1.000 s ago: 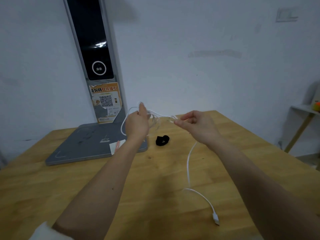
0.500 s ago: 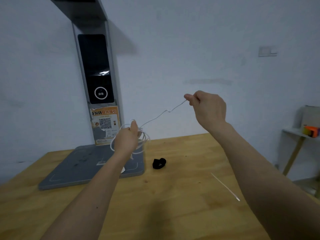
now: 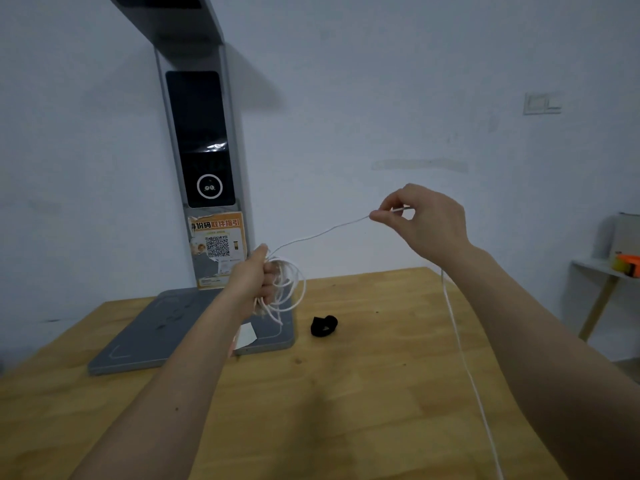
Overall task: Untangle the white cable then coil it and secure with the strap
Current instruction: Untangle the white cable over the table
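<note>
There are two bare hands: one left hand and one right hand. There is one thin white cable. It has a bunch of loops, too many and too close to count. There is one small black strap, curled up. There is one big wooden table. There is one tall grey machine with a flat grey base. On it is one orange and white sticker. There is one white switch plate on the wall. There is one small white shelf at the side, with one orange thing on it.

Wooden table before me carries a grey scanner base and, just beside it, a black strap.
</note>
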